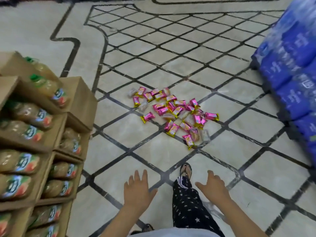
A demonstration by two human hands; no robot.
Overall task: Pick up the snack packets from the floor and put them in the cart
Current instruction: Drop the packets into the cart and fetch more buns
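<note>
The pale tiled floor (153,159), crossed by dark lines in a diamond pattern, filled most of the view and carried everything else. Along its right edge stood a tall stack of blue shrink-wrapped bottle packs (290,86), and along its left edge a stepped stack of open cardboard cartons (77,103) with drink bottles (25,161) lying in them. It looked like shop stock kept to the sides so that the middle stayed walkable.

In that open middle lay the snack packets (172,113), a loose scatter of pink and gold wrappers with a few clear ones among them. Some overlapped and some lay apart, as spilled goods would lie rather than placed ones. None had been lifted. The cart was not in view.

Nearer the bottom edge, a leg in star-printed trousers (186,202) stepped forward on a sandalled foot (186,170) towards the scatter. The left hand (137,189) and the right hand (212,187) were held out low on either side of that leg, palms down, fingers spread and relaxed, holding nothing. Both were well short of the packets, probably readied for gathering them. The task seemed barely begun.
</note>
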